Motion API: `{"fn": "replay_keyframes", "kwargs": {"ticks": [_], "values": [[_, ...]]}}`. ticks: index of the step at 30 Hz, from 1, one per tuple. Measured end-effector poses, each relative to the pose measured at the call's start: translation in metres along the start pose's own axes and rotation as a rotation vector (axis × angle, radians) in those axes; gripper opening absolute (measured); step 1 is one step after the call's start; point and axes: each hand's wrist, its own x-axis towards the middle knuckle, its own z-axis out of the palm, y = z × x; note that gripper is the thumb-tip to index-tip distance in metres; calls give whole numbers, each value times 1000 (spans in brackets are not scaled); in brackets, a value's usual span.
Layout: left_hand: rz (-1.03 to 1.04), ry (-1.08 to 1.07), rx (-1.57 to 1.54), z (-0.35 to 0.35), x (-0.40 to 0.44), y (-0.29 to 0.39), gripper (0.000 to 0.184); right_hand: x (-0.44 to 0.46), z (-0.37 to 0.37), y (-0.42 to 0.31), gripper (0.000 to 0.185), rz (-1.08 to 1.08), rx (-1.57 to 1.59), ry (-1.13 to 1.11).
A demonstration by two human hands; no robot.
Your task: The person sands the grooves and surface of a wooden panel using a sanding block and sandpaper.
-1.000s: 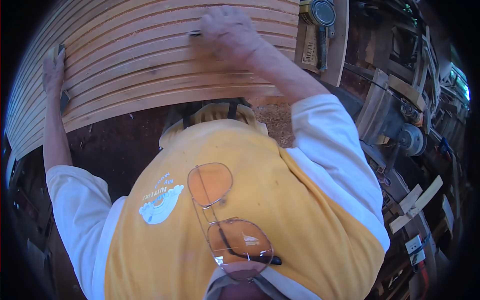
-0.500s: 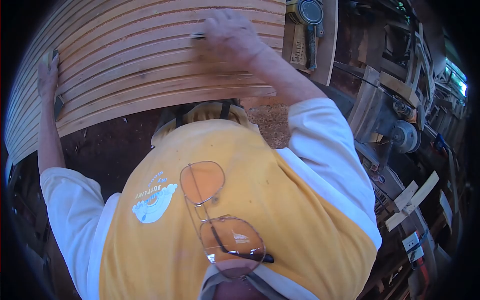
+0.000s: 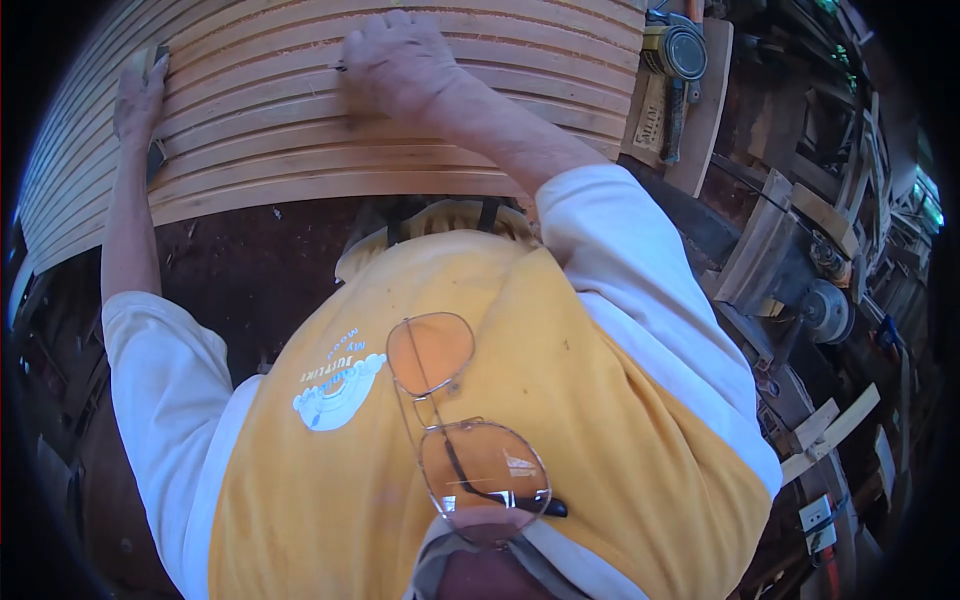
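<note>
A wide panel of pale wooden slats (image 3: 300, 170), with grooves between them, lies in front of me. My left hand (image 3: 138, 100) is at its left side, fingers closed over a block (image 3: 156, 158) that shows above and below the hand. My right hand (image 3: 400, 62) is closed low over the middle of the panel. A small dark tip pokes out at its left; the rest of what it grips is hidden in the fingers. Wood shavings or rough fibres show along some grooves near the right hand.
Right of the panel are a round tin (image 3: 680, 52), a dark-handled tool (image 3: 674, 125) and a lettered wooden piece (image 3: 650, 115). Farther right are a round metal wheel (image 3: 826, 311), scrap wood (image 3: 830, 435) and a power socket (image 3: 817, 520). Tinted glasses (image 3: 485, 465) hang on my shirt.
My right hand has moved left along the slats. My left hand stays at the panel's left side. The whole view has shifted, so the panel and tin appear farther right.
</note>
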Motion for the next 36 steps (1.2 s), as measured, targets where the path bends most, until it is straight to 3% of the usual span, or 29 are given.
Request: {"fn": "replay_keyframes", "kwargs": {"ticks": [2, 4, 5, 6, 7, 8, 10, 11, 14, 16, 17, 18, 20, 21, 23, 26, 28, 29, 30, 32, 36], "values": [[2, -19, -15, -5, -7, 7, 76, -24, -24, 19, 13, -55, -153, -141], [204, 127, -35, 11, -4, -6, 75, -75, -57, 74, 13, 2, 18, -108], [176, 89, -40, -5, -7, 0, 69, -92, -88, 89, 18, 52, -95, -193], [148, 49, -57, -14, -13, 14, 65, -104, -105, 99, 29, 364, -198, -415], [175, 159, -69, -7, -17, 15, 59, -146, -108, 137, 34, 156, -202, -254], [202, 268, -90, 0, -22, 14, 57, -157, -123, 144, 35, 157, -168, -243], [362, 279, 2, -1, -26, 10, 58, -143, -102, 129, 31, 35, -137, -44], [452, 279, 46, -2, -28, 11, 58, -135, -91, 119, 30, 45, -105, -86], [446, 120, -216, -34, -82, 84, 56, -112, -88, 102, 26, 82, -37, -116], [859, 369, -375, -15, -112, 139, 49, -114, -97, 98, 23, 115, -6, -23], [922, 241, -423, -30, -138, 181, 42, -117, -102, 101, 22, 203, -2, 45], [1106, 418, -638, -9, -155, 218, 37, -131, -112, 105, 22, 290, 4, 107], [1039, 91, -692, -25, -210, 308, 20, -155, -130, 109, 23, 493, 10, 229], [1137, 96, -713, -32, -230, 345, 14, -164, -139, 109, 24, 608, 11, 291], [1133, 222, -622, -21, -265, 407, 14, -178, -151, 107, 26, 744, 29, 385], [1120, 214, -861, -26, -237, 350, 22, -202, -155, 110, 28, 786, 91, 423], [964, 151, -575, -23, -200, 281, 47, -210, -155, 99, 28, 813, 96, 420], [925, 136, -531, -37, -186, 254, 44, -219, -152, 97, 29, 843, 132, 445], [950, 146, -520, -38, -180, 268, 39, -230, -148, 103, 28, 758, 71, 455], [960, 153, -465, -39, -185, 277, 31, -237, -147, 98, 28, 788, 123, 462], [1172, 86, -622, -33, -229, 422, 23, -231, -159, 101, 29, 799, 135, 504]]}}
